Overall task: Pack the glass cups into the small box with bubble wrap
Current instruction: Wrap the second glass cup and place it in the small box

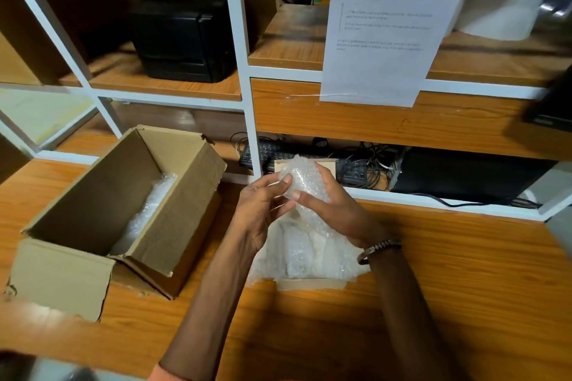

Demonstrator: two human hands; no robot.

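Wrapped bundle (305, 178) — pinched between both hands' fingers (286, 180), above table.

The cardboard box (123, 204) stands open on the left of the desk (448, 272), its mouth unblocked from above; its upright right wall and the raised flap (204, 158) at the far right corner stand between it and the middle of the desk. Inside, bubble wrap (148, 210) fills the right part of the floor, with bare room along the left wall. A torn flap (62, 281) lies folded out toward the near edge. In the middle, a loose sheet of bubble wrap (309, 254) covers a flat board. The shelf frame (247, 102) closes off the far side; a keyboard (309, 155) and cables (374, 161) crowd the low gap behind. The desk to the right lies bare, as does the near strip.
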